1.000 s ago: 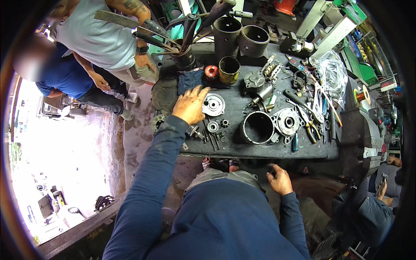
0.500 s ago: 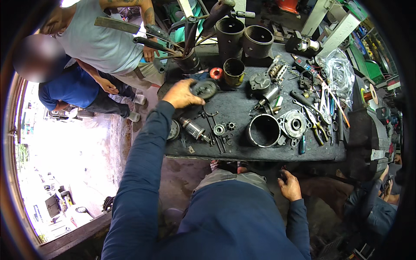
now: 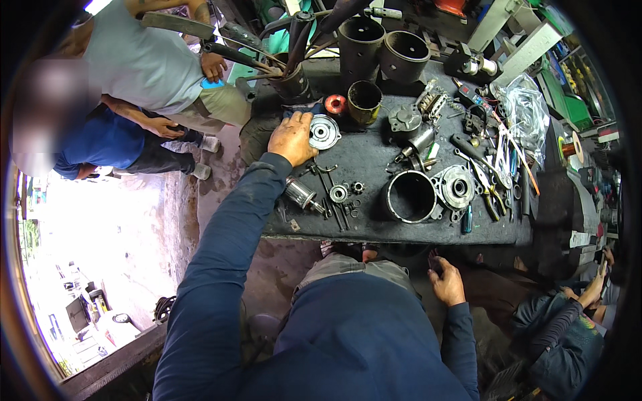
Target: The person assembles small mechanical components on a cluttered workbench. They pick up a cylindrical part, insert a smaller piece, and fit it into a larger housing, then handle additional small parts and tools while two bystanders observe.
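My left hand [image 3: 292,138] reaches over the left part of the workbench, fingers and thumb closed at the left edge of a round silver metal cover [image 3: 324,132] with a ringed centre. A dark cloth [image 3: 304,108] lies just beyond the fingertips. Below the forearm lies a motor armature [image 3: 302,194], partly covered by the sleeve. Beside it are a shift fork [image 3: 326,175], a small gear [image 3: 339,194] and thin bolts [image 3: 343,217]. Off the bench's front edge, my right hand [image 3: 449,284] hangs low with loosely bent fingers, thumb and forefinger apart; nothing shows in it.
Toward the front stand a hollow cylinder housing [image 3: 410,196] and a cast end housing [image 3: 457,187]. Pliers [image 3: 493,200] and other tools crowd the right side. Tall dark cylinders [image 3: 361,50] and a tool-filled can [image 3: 292,87] line the back. Other people are at left and lower right.
The round part in my left hand showed a dark face, tilted up; now a silver face shows, lower on the bench. My right hand stays almost where it was.
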A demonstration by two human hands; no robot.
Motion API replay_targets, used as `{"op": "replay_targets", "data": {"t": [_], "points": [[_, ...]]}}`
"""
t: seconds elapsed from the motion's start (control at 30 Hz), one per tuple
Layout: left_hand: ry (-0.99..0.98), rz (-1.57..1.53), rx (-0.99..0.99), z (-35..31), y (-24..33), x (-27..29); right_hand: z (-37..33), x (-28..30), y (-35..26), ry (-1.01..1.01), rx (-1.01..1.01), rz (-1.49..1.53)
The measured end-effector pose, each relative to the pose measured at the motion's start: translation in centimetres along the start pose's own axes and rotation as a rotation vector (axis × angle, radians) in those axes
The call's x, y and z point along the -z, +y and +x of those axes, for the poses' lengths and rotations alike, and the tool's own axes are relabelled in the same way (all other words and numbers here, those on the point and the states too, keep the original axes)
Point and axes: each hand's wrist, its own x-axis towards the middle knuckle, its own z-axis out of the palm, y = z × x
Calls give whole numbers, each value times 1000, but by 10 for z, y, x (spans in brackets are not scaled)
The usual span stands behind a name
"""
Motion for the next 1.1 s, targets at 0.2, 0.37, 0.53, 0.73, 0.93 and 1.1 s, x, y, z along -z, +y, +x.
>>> {"op": "replay_targets", "data": {"t": [0.2,0.37,0.53,0.73,0.93,1.1], "points": [[-132,-30,-39,-6,4,1,-6,0,-8,-42,-100,51],[-240,-57,-61,-12,4,8,-6,-3,-9,-5,-34,45],[-236,-301,-4,-15,-1,16,-1,0,-6,-8,-35,43],[-326,-309,-103,-27,15,3,2,-3,-7,-23,-46,40],[-239,-114,-123,-60,29,11,1,-8,-11,-57,-58,20],[-36,-602,-140,-137,42,45,-4,18,-64,-145,-79,128]]}}
